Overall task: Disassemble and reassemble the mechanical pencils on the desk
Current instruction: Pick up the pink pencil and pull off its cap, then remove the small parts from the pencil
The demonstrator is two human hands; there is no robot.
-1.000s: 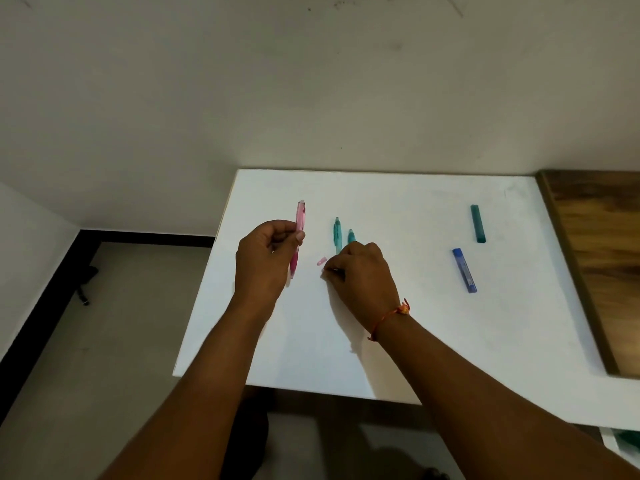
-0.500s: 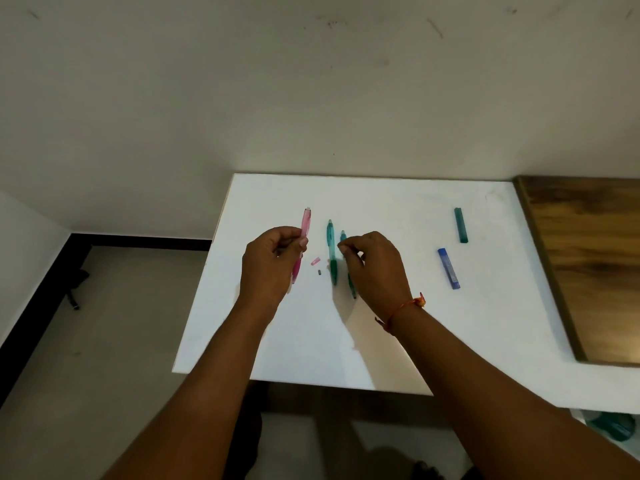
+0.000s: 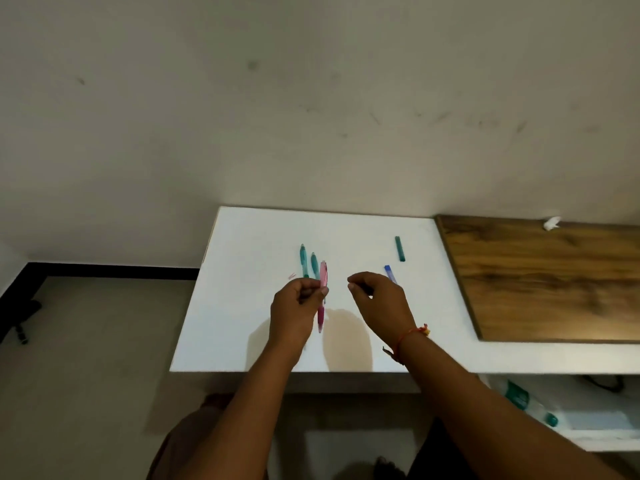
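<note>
Pink pencil [image 3: 323, 276] in left hand [image 3: 294, 308] (near upright)

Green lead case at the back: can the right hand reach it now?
Probably yes: the right hand hovers near the green lead case, with only bare desk and the blue lead case between.

A pink pencil [image 3: 323, 278] and teal pencils [image 3: 304, 261] show against the white desk [image 3: 249, 271].

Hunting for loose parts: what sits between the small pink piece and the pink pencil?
In the head view, two teal pencils lie between the pink piece and the pink pencil.
</note>
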